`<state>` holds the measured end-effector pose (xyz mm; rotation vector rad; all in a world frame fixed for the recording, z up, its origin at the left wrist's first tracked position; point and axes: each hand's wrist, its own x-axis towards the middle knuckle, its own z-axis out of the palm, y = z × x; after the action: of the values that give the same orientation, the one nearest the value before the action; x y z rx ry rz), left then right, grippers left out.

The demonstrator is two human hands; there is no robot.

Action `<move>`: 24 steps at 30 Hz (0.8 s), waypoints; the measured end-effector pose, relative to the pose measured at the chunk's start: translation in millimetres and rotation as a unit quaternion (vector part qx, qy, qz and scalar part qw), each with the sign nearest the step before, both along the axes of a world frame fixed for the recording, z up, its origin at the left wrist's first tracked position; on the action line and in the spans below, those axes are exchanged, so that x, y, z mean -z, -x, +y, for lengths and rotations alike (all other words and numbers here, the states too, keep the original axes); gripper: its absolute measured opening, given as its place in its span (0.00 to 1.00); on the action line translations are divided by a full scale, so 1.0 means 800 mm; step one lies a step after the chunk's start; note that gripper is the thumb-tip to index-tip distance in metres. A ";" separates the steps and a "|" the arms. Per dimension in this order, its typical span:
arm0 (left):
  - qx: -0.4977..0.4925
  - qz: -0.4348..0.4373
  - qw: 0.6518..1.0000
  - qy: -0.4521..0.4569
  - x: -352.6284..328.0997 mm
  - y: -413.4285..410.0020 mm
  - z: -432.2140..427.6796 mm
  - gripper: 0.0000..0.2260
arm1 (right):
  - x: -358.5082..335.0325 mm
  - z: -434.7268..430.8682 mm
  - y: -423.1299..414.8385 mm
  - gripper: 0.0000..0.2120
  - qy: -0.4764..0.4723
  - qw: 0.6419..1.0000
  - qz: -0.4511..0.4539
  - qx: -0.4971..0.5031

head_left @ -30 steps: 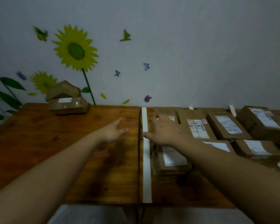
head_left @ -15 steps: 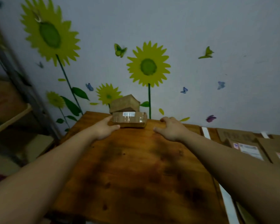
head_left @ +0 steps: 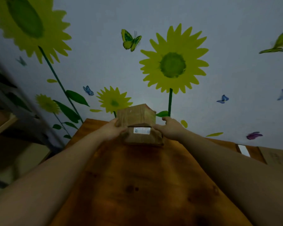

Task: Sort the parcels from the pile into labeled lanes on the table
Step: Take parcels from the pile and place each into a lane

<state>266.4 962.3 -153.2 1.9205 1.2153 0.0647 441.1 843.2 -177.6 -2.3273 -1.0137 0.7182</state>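
Gripping top box (head_left: 136,115) with left hand (head_left: 111,131), pressing right hand (head_left: 170,130) flat against lower box (head_left: 142,139), far end of surface (head_left: 137,185).

I have two hands up: my left hand (head_left: 110,131) and my right hand (head_left: 171,128). Between them are two stacked parcels, the upper parcel (head_left: 136,115) and the lower parcel (head_left: 144,138), which bears one white label (head_left: 141,130). All stand on one wooden table (head_left: 137,185). Out past my right hand I count one white tape strip (head_left: 243,150) and at least one more cardboard box (head_left: 279,159), too blurred to count further. Beyond both hands the wall (head_left: 227,22) shows four sunflowers (head_left: 173,64) and seven butterflies (head_left: 131,39): two green, four blue, one purple.
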 end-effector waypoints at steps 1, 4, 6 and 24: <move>-0.003 -0.005 1.000 0.012 0.008 -0.009 0.016 0.27 | 0.003 0.015 -0.005 0.35 -0.001 1.000 0.009 0.003; -0.028 -0.031 0.998 0.045 0.031 -0.032 0.056 0.29 | 0.012 0.055 -0.011 0.29 -0.014 0.999 0.038 0.007; -0.044 -0.051 0.996 0.050 0.043 -0.048 0.080 0.30 | 0.020 0.078 -0.014 0.27 -0.024 0.999 0.043 0.008; -0.144 -0.176 0.963 0.142 0.047 -0.028 0.100 0.17 | 0.015 0.088 0.016 0.17 -0.195 0.955 0.111 0.192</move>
<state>288.6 1042.2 -190.9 1.4031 1.1786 0.3527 428.1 913.9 -189.6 -1.9619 -0.5219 0.5473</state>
